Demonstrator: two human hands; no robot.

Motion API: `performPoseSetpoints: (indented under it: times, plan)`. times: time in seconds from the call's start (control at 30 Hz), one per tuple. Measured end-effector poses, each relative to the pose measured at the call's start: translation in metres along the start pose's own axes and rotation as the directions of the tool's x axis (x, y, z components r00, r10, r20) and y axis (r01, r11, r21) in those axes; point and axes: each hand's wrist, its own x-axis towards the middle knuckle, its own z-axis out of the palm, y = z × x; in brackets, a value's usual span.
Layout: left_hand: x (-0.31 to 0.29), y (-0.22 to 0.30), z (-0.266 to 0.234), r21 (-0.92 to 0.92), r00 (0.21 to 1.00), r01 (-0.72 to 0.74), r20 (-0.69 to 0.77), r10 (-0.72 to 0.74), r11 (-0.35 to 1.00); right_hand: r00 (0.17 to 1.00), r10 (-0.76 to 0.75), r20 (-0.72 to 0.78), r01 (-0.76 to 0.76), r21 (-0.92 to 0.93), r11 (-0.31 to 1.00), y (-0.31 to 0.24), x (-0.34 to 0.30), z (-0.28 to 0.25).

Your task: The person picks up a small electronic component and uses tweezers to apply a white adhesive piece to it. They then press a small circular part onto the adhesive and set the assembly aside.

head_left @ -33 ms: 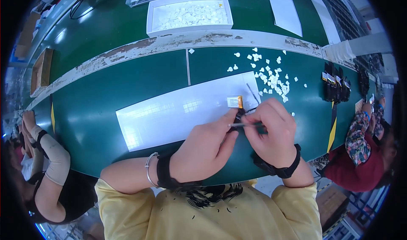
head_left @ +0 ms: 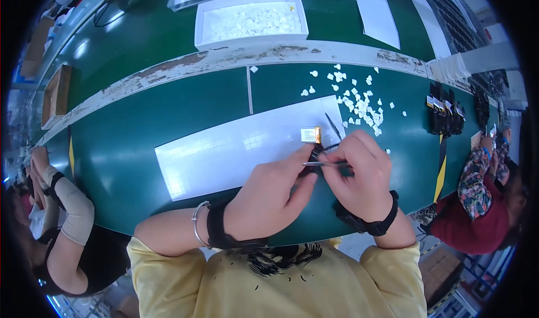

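My left hand (head_left: 270, 197) is closed, thumb and forefinger pinching a small black part (head_left: 315, 152) attached below a flat battery (head_left: 310, 135). The battery has a white printed label and an orange-gold end; it lies over a long white sheet (head_left: 224, 155). In my right hand (head_left: 362, 175), also closed, is a slim metal tool like tweezers (head_left: 325, 164). Its tip reaches left to the left thumb and forefinger, across the black part. Past the right fingertips a thin dark strip (head_left: 333, 127) sticks up over the sheet's right end. Fingers partly hide the black part.
Small white tabs (head_left: 365, 109) lie scattered right of the sheet. Beyond a worn white ledge (head_left: 224, 57) stands a white box (head_left: 252, 43) of similar pieces. Bundled black parts with batteries (head_left: 444, 113) lie right; a wooden tray (head_left: 56, 96) sits left. People work at both sides.
The tool's tip and the thin dark strip have shifted very slightly. Both hands keep their places and their hold.
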Motion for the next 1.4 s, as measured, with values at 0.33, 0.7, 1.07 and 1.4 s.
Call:
performPoseSetpoints:
  times: [0.33,0.7,1.07,1.4]
  plan:
    - [0.001,0.003,-0.018,0.002,0.975,-0.187,-0.12,0.186,0.982,0.987,-0.158,-0.011,0.158,0.16,0.974,-0.022,-0.034,-0.025]
    - [-0.116,-0.043,-0.187,0.026,0.774,0.005,-0.633,0.012,1.0,0.928,0.304,-0.215,-0.349,-0.215,0.912,0.067,-0.022,-0.097]
    - [-0.176,-0.063,-0.236,0.397,0.329,0.88,-0.905,0.269,0.26,0.903,0.388,-0.184,-0.423,-0.221,0.879,0.161,-0.039,-0.131]
    - [-0.066,0.02,-0.076,0.801,0.946,-0.014,-0.183,0.267,0.598,0.875,0.369,-0.314,-0.483,-0.509,0.712,0.141,-0.045,-0.129]
